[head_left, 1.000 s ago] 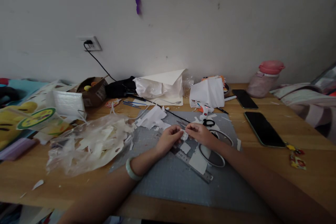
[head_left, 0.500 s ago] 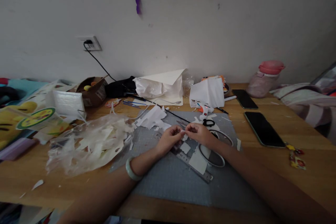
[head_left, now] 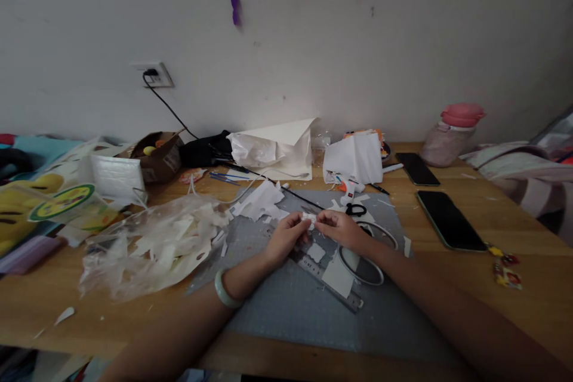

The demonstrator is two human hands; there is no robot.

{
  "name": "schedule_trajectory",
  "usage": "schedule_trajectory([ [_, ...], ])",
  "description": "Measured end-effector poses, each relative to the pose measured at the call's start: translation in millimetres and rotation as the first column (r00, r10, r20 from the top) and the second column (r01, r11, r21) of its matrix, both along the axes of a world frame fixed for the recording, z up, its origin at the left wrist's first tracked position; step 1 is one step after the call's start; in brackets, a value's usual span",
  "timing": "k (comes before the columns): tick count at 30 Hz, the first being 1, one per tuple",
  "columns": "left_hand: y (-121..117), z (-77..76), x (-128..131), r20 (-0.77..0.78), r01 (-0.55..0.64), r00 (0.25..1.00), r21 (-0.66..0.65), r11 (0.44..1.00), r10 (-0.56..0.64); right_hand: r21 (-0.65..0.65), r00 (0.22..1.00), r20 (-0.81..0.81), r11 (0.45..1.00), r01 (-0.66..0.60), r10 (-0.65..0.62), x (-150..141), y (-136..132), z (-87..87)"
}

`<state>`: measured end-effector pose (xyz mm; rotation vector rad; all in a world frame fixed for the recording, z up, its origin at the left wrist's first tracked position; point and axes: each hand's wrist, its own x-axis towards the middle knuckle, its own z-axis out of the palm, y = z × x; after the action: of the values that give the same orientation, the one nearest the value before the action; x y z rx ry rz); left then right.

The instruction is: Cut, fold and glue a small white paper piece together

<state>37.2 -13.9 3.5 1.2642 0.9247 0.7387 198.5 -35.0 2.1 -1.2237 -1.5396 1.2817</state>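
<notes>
My left hand [head_left: 286, 237] and my right hand [head_left: 341, 228] meet over the grey cutting mat [head_left: 286, 304], and both pinch one small white paper piece [head_left: 309, 217] between their fingertips. A pale green bangle [head_left: 222, 289] sits on my left wrist. Under the hands a metal ruler [head_left: 323, 277] lies slantwise, with small white paper squares [head_left: 316, 252] on and beside it. Black-handled scissors [head_left: 356, 209] and a glue gun [head_left: 347, 189] lie just beyond my right hand.
A clear plastic bag of paper scraps [head_left: 147, 245] lies left of the mat. Two phones [head_left: 449, 219] lie on the right of the wooden table [head_left: 514, 310], with a pink bottle [head_left: 452, 134] behind. Folded white papers [head_left: 275, 146], a cardboard box [head_left: 159, 155] and a black cable [head_left: 170, 108] line the wall.
Both hands have lifted the small white piece slightly up and away from the ruler; it now shows above the fingertips. Nothing else on the table has moved.
</notes>
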Motion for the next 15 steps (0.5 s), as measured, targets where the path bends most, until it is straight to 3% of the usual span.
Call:
schedule_trajectory([
  [15,0.8,-5.6,-1.1,-0.046,0.110,0.993,0.028,0.993,-0.109,-0.020,0.999,0.029,1.000,0.021,-0.021,0.1,-0.7,3.6],
])
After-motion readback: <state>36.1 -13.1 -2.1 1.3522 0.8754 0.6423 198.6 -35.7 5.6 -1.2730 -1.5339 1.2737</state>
